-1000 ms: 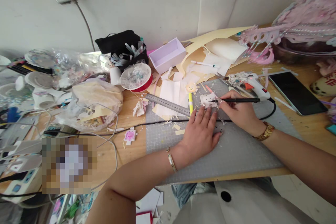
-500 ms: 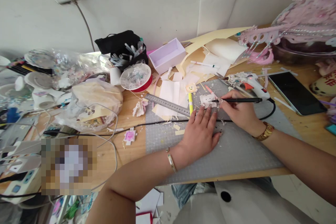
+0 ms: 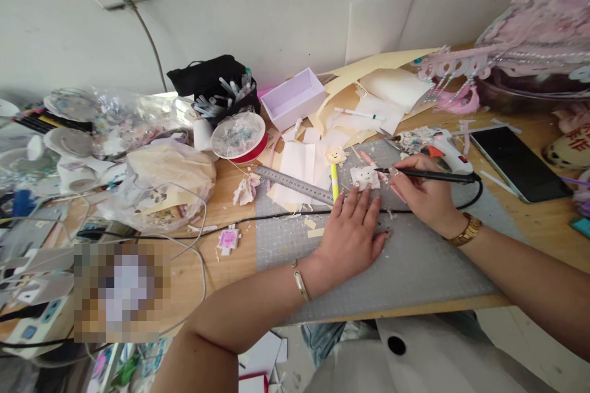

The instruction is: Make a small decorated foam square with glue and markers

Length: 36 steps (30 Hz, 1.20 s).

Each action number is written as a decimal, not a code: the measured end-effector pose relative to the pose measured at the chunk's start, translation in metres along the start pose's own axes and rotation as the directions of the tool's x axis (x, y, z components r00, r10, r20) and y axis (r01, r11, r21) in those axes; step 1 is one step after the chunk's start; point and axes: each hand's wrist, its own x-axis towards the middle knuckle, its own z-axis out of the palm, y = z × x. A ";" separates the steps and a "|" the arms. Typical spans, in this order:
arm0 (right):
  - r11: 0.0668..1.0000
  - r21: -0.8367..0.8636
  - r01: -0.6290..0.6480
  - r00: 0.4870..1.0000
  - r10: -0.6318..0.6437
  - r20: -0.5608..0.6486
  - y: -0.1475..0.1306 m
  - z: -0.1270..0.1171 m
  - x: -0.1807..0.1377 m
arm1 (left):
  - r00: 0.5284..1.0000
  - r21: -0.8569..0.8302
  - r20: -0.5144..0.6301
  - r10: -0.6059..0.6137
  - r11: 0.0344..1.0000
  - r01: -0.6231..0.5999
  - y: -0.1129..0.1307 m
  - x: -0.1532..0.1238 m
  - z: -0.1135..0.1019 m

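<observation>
My left hand (image 3: 351, 230) lies flat on the grey cutting mat (image 3: 415, 264), fingers stretched out. Its fingertips touch the lower edge of a small white piece (image 3: 365, 177) that bears a drawn smiling face. In my right hand (image 3: 421, 193) is a black pen (image 3: 442, 177), pinched between thumb and fingers. The pen's tip is at the upper right of the white piece; I cannot tell whether it touches. Just behind lies a cream piece with a smiling face (image 3: 335, 155), above a yellow stick (image 3: 334, 181). A steel ruler (image 3: 295, 184) reaches to my left fingertips.
A black cord (image 3: 267, 215) crosses the mat under my left hand. A white glue gun (image 3: 454, 156) and a phone (image 3: 520, 163) lie at the right. Behind are a lilac box (image 3: 295, 100) and a black pen case (image 3: 209, 77). Plastic bags (image 3: 161, 184) crowd the left.
My right hand has drawn the pen a little to the right and up, off the face on the white piece, which now shows fully. My left hand has stayed in place.
</observation>
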 end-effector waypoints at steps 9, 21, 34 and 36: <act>0.995 -0.062 0.080 0.997 -0.080 -0.008 -0.010 -0.010 0.004 | 0.993 0.037 -0.113 0.042 0.999 -0.038 -0.001 -0.002 0.002; 0.993 0.116 0.003 0.998 0.006 -0.070 -0.011 -0.017 0.002 | 0.904 0.146 0.145 -0.401 0.913 0.382 -0.031 0.018 -0.037; 0.746 -0.634 0.206 0.967 -0.056 0.248 -0.041 -0.039 0.053 | 0.822 0.111 0.283 -0.493 0.869 0.483 -0.049 0.024 -0.037; 0.664 -0.702 0.257 0.937 0.007 0.350 -0.053 -0.034 0.079 | 0.828 0.073 0.255 -0.499 0.864 0.498 -0.049 0.025 -0.037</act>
